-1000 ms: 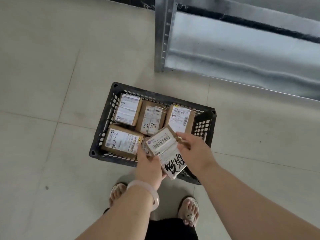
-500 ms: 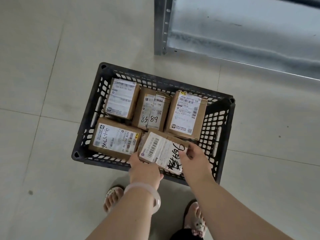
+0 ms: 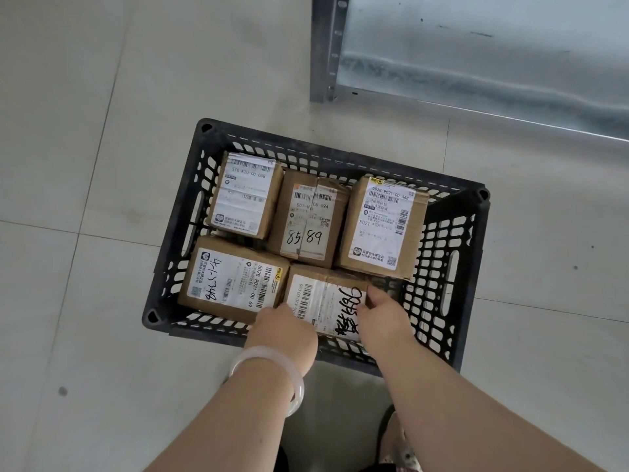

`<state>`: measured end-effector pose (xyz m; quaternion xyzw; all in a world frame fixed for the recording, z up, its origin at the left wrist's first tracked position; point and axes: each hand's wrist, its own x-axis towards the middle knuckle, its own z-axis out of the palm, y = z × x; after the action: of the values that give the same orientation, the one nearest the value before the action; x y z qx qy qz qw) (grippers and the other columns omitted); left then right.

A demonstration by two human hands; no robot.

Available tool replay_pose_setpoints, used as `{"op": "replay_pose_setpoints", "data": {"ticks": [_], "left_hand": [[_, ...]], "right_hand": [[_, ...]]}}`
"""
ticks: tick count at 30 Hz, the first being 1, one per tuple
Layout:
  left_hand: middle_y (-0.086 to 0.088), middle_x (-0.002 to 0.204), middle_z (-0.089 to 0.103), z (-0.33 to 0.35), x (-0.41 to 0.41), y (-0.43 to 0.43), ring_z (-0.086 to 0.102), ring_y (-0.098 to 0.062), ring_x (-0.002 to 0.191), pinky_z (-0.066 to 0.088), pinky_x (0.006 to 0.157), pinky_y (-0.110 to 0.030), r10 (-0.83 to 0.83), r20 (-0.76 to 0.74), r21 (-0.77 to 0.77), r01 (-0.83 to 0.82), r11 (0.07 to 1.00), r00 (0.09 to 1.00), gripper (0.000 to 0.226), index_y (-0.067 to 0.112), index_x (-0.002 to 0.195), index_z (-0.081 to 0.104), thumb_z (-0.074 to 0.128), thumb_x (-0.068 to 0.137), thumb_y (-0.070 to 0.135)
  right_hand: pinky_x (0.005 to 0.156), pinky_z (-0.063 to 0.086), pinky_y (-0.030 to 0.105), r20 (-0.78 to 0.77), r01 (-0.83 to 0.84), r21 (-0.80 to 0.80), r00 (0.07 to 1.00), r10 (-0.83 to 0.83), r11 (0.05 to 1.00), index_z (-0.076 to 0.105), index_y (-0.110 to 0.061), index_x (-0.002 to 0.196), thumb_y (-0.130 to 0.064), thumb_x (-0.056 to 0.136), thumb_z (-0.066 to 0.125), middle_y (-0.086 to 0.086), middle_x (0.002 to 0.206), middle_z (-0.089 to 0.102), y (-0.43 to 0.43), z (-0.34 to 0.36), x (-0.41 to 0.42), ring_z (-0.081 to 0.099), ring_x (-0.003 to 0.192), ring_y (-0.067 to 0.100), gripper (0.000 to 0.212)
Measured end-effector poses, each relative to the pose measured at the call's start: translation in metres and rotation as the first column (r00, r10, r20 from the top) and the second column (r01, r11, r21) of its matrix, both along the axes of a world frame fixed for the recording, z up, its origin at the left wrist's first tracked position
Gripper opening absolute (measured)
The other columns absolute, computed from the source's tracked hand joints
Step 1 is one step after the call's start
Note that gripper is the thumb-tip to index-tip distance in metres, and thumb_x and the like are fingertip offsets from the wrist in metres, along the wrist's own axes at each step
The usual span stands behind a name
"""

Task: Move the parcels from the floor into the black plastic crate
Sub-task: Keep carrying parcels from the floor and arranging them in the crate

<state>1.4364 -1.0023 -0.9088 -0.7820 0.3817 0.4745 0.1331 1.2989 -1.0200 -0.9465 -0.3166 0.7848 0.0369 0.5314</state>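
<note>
A black plastic crate [image 3: 446,267] stands on the tiled floor and holds several brown cardboard parcels with white labels. The front-right parcel [image 3: 323,301], marked with black handwriting, lies flat inside the crate. My left hand [image 3: 282,330] grips its near-left edge. My right hand [image 3: 383,310] holds its right end, with the thumb on the label. Beside it lies a front-left parcel [image 3: 231,281]. Three more parcels fill the back row: left [image 3: 245,194], middle [image 3: 308,216], right [image 3: 383,226].
A grey metal shelf frame [image 3: 326,49] with a sheet-metal panel stands at the upper right, beyond the crate. Pale floor tiles [image 3: 85,131] surround the crate. My sandalled foot [image 3: 396,444] shows at the bottom, close behind the crate.
Both hands have lowered the handwritten parcel from above the crate's front edge into the front-right space. The camera has moved closer over the crate.
</note>
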Motion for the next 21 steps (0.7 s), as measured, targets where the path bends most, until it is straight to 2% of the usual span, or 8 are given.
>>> {"op": "replay_pose_setpoints", "data": {"ticks": [3,6,8,12,16,19,20,21], "left_hand": [[-0.016,0.107,0.063,-0.004,0.002,0.0,0.061,-0.034,0.097,0.052,0.084,-0.044,-0.084,0.004,0.03,0.084,0.996,0.996,0.029,0.007,0.104,0.061,0.045,0.086,0.023],[-0.016,0.117,0.056,-0.007,0.001,-0.002,0.058,-0.034,0.104,0.05,0.089,-0.043,-0.198,0.036,0.077,0.195,0.978,0.979,0.035,0.007,0.116,0.053,0.044,0.087,0.024],[-0.015,0.121,0.05,-0.007,-0.001,-0.005,0.054,-0.032,0.107,0.048,0.091,-0.041,-0.24,0.05,0.099,0.234,0.967,0.969,0.034,0.007,0.119,0.048,0.042,0.089,0.022],[-0.011,0.119,0.04,-0.003,-0.005,-0.007,0.052,-0.026,0.102,0.048,0.092,-0.036,-0.123,0.024,0.15,0.118,0.982,0.992,0.033,0.01,0.121,0.045,0.035,0.089,0.01],[-0.01,0.124,0.039,-0.001,-0.002,-0.004,0.054,-0.024,0.099,0.049,0.092,-0.034,-0.016,0.029,0.107,0.013,0.994,0.999,0.035,0.012,0.123,0.047,0.037,0.09,0.009],[-0.009,0.125,0.042,0.0,0.006,-0.004,0.055,-0.021,0.092,0.052,0.086,-0.034,0.001,0.011,0.079,-0.002,0.997,1.0,0.039,0.019,0.129,0.047,0.04,0.091,0.013],[-0.009,0.125,0.045,0.005,0.008,-0.007,0.059,-0.023,0.089,0.054,0.083,-0.035,0.037,0.001,0.065,-0.037,0.997,0.999,0.039,0.021,0.13,0.047,0.042,0.092,0.016],[-0.011,0.125,0.049,0.011,0.009,-0.011,0.062,-0.025,0.087,0.055,0.08,-0.036,0.073,-0.003,0.034,-0.073,0.997,0.997,0.036,0.019,0.129,0.048,0.043,0.093,0.018]], "right_hand": [[0.082,0.052,0.03,0.015,0.034,0.026,0.999,-0.034,0.999,0.045,-0.031,0.142,-0.01,0.099,0.038,-0.002,0.112,0.066,0.003,-0.005,-0.001,0.061,0.092,0.019,0.049],[0.069,0.047,0.022,0.025,-0.001,0.017,1.0,0.0,1.0,0.048,-0.028,0.138,-0.004,0.098,0.035,-0.002,0.102,0.06,-0.002,-0.008,-0.001,0.056,0.084,0.016,0.049],[0.061,0.043,0.02,0.029,-0.028,0.008,0.999,0.027,1.0,0.05,-0.028,0.136,-0.003,0.097,0.034,0.0,0.105,0.059,-0.005,-0.009,-0.001,0.056,0.084,0.017,0.049],[0.079,0.051,0.029,0.045,-0.039,0.018,0.998,0.038,0.999,0.048,-0.029,0.138,-0.006,0.095,0.036,0.006,0.117,0.062,-0.003,-0.011,-0.002,0.061,0.101,0.026,0.051],[0.094,0.049,0.031,0.055,0.008,-0.006,0.998,-0.007,1.0,0.037,-0.032,0.146,-0.014,0.097,0.039,0.003,0.13,0.059,0.0,0.004,-0.008,0.059,0.107,0.021,0.052],[0.064,0.048,0.021,0.086,0.075,0.002,0.993,-0.075,0.997,0.036,-0.026,0.147,-0.021,0.099,0.042,0.002,0.132,0.057,0.0,0.027,-0.019,0.058,0.081,0.012,0.049],[0.06,0.047,0.02,0.086,0.074,-0.01,0.994,-0.073,0.997,0.04,-0.026,0.145,-0.023,0.099,0.044,0.002,0.131,0.058,0.0,0.034,-0.023,0.058,0.079,0.012,0.046],[0.065,0.049,0.023,0.085,0.059,-0.026,0.995,-0.057,0.998,0.044,-0.025,0.142,-0.025,0.099,0.046,0.001,0.131,0.059,-0.001,0.041,-0.028,0.061,0.084,0.013,0.043]]}}
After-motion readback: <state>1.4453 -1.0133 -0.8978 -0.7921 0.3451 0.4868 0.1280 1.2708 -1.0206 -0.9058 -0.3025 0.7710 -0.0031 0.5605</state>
